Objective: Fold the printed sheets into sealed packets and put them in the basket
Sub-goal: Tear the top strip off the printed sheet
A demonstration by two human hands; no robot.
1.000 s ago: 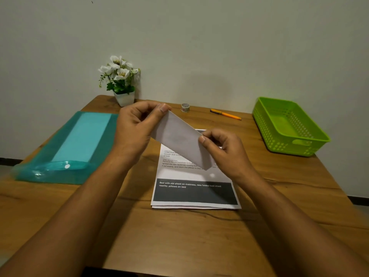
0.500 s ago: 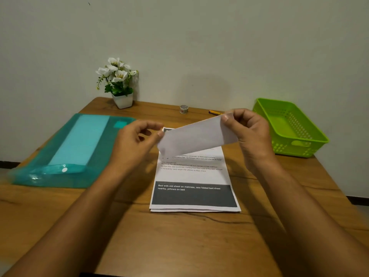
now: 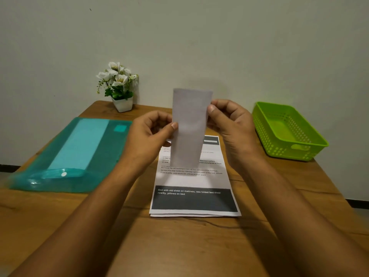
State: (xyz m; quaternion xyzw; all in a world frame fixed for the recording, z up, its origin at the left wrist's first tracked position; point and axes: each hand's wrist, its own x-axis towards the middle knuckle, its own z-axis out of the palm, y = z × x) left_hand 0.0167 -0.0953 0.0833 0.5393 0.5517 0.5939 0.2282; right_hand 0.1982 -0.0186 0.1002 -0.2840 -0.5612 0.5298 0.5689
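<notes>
So we've got one folded strip (image 3: 189, 128) pinched upright between our left hand (image 3: 151, 134) and right hand (image 3: 229, 124) mid-frame, stack of sheets (image 3: 194, 196) below still unfolded, green basket (image 3: 287, 132) at right looks empty.

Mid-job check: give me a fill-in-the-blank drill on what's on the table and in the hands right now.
1. The left hand and the right hand pinch a folded white paper strip that stands ____ above the stack of printed sheets.
2. The green perforated plastic basket contains ____ packets.
3. The translucent teal plastic folder lies on the stack's ____ side.
Missing words: upright; no; left.
</notes>
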